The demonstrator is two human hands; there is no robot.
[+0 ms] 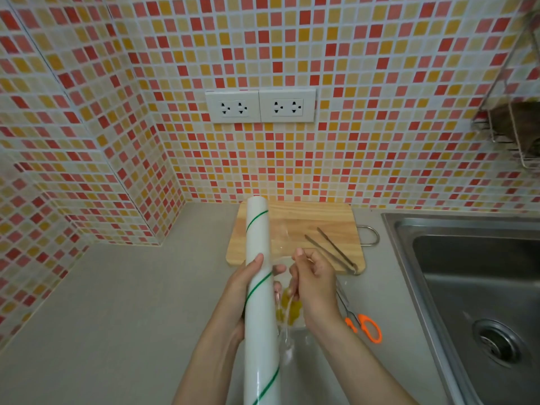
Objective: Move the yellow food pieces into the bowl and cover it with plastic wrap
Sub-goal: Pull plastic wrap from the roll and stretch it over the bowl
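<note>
From where I stood, the food part looked done: the yellow food pieces (287,312) already sat in the clear glass bowl (285,287) on the grey countertop (117,302), just in front of the bare wooden cutting board (295,226). Covering was what was left. The left hand (242,290) was wrapped around the long white roll of plastic wrap with green stripes (260,287), held upright over the bowl. The right hand (314,283) pinched the thin, see-through film edge (287,314), barely pulled out.
</note>
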